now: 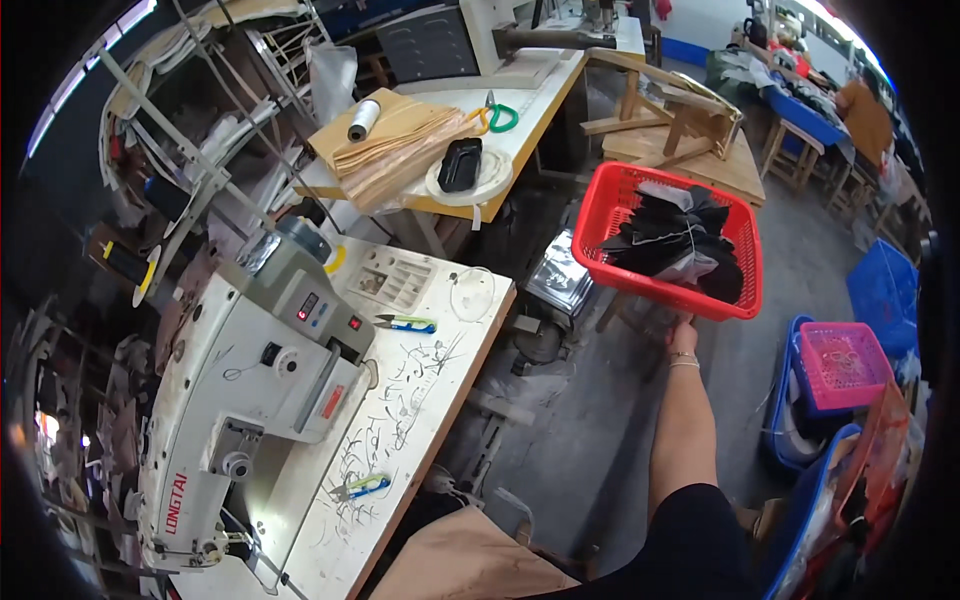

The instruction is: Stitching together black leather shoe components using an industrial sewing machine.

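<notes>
My right arm reaches forward, and my right hand [683, 338] is just below the near rim of a red plastic basket [735, 308]. Its fingers are mostly hidden there, so I cannot tell what they grip, if anything. Inside the basket lies a bundle of black and grey fabric pieces [678, 238], tied round with thin thread. A wooden stool leg [609, 312] shows beneath the basket. My left hand is out of view.
At left, a white sewing machine [215, 370] stands on a table [465, 345] with thread scraps and two thread snippers [405, 323]. Another table [530, 125] holds brown paper, a tape roll and scissors [497, 117]. Blue bins and a pink basket [845, 365] stand right; a person [862, 115] is farther back.
</notes>
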### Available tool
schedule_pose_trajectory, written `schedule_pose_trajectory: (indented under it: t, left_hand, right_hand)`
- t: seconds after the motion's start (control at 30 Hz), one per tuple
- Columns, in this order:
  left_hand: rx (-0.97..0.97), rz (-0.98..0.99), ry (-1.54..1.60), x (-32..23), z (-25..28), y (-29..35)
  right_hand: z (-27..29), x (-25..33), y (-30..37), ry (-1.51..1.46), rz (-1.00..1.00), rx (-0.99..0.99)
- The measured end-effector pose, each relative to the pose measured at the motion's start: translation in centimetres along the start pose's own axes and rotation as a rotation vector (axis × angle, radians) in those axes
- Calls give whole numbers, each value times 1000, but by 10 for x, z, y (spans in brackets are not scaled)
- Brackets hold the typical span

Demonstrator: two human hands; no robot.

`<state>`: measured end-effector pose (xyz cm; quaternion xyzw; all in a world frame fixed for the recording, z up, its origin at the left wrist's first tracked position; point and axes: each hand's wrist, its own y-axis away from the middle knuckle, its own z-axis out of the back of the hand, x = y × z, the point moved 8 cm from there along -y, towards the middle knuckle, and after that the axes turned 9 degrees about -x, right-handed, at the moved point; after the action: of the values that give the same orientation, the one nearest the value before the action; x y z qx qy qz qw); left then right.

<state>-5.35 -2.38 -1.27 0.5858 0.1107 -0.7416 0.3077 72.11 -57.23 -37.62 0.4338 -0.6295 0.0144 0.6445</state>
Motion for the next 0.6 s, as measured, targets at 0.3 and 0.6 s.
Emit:
schedule_pose_trajectory:
  t: [0.3,0.6]
  left_hand:
    - [228,-270,-31,-13,-50,11]
    - [407,-468,-9,-2,-53,-5]
  right_hand:
    - [-112,183,249,718,1732,141]
    - [-131,192,78,903,728,775]
